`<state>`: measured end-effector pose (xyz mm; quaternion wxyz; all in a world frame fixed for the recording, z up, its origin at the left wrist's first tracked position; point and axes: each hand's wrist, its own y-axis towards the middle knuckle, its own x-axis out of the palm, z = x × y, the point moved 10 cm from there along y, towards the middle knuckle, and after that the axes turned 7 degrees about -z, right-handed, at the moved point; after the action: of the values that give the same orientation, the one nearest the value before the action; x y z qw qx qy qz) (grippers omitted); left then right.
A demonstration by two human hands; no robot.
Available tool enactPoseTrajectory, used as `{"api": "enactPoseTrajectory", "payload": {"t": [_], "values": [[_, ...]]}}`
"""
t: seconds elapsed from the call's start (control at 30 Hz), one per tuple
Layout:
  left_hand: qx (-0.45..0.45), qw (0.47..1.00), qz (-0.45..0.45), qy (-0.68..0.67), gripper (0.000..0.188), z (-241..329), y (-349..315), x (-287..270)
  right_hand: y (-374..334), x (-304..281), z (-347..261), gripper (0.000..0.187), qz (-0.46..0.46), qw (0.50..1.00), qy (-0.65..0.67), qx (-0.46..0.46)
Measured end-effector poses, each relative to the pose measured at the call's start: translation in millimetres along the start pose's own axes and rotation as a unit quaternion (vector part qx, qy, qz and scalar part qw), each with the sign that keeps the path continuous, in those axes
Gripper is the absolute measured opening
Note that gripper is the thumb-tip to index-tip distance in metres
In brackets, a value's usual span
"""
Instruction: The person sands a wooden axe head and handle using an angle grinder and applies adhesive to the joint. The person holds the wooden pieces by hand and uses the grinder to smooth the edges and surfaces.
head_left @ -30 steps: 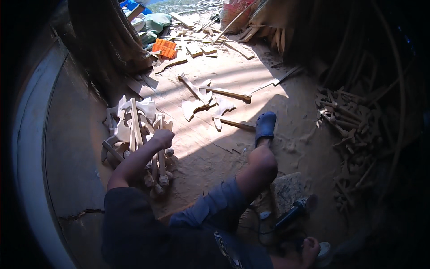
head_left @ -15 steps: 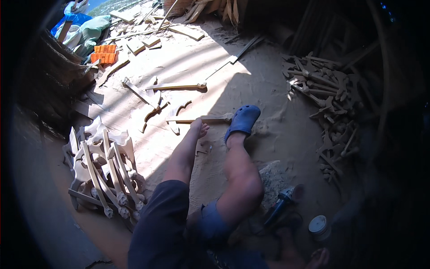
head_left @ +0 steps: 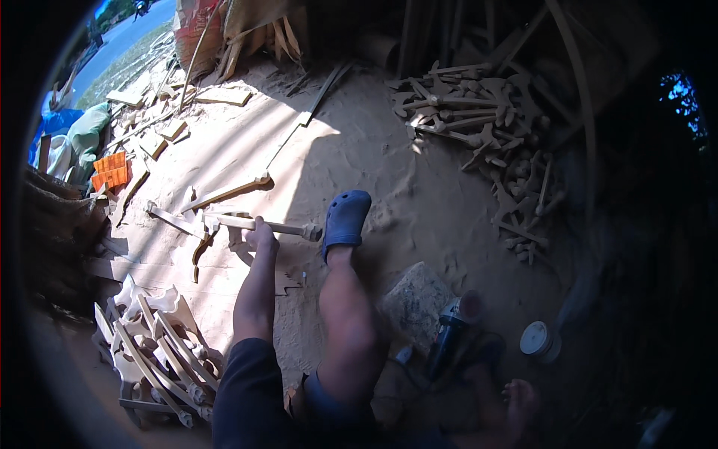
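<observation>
My left hand reaches forward and closes around a long carved wooden leg with a knobbed end, low over the sandy floor. The knob points at the blue clog on my foot. Beside my left hand lie more carved wooden legs, one with a curved dark-edged branch. In the dim lower right, my right hand rests with fingers loosely apart, and nothing shows in it. Nearest to it are a lidded white tub and what looks like an angle grinder.
A stack of carved wooden legs stands at the near left. Another heap lies in shadow at the far right. A grey block sits by the grinder. Wood offcuts, an orange piece and bags lie far left.
The whole view has shifted, with the scene sliding left. My left hand has closed around the wooden leg, which now lies closer to the other pieces.
</observation>
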<state>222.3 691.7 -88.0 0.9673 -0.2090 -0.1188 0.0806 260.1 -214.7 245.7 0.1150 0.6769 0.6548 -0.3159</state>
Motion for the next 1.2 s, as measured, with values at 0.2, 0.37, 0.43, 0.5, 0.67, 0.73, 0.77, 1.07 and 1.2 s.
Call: {"api": "enactPoseTrajectory", "payload": {"t": [0.2,0.37,0.43,0.5,0.67,0.73,0.77,1.07,1.2], "values": [[-0.009,0.963,-0.260,0.070,0.015,143,-28,37,42,186,48,0.102,-0.108,0.974,-0.200,0.013],[-0.052,0.945,-0.321,-0.036,0.026,264,-70,-5,14,254,42,0.096,-0.101,0.947,-0.304,0.034],[0.001,0.950,-0.310,0.037,0.042,301,-115,-23,12,237,55,0.093,-0.085,0.956,-0.279,0.034],[0.116,0.961,-0.244,0.067,0.047,351,-153,-52,7,224,79,0.076,-0.085,0.978,-0.185,0.040],[0.303,0.833,-0.380,0.263,0.035,474,-204,-96,-36,287,64,0.045,-0.381,0.790,0.433,0.206],[0.404,0.782,-0.360,0.310,0.027,511,-231,-104,-46,297,36,0.038,-0.416,0.690,0.560,0.195],[0.462,0.752,-0.352,0.311,0.024,526,-247,-94,-24,298,28,0.041,-0.414,0.634,0.632,0.164],[0.596,0.508,-0.482,0.393,0.031,493,-384,-67,-50,183,-25,0.042,-0.210,0.749,0.628,0.019],[0.571,0.398,-0.589,0.411,0.028,427,-436,-17,-48,77,-116,0.047,-0.185,0.803,0.542,-0.165]]}}
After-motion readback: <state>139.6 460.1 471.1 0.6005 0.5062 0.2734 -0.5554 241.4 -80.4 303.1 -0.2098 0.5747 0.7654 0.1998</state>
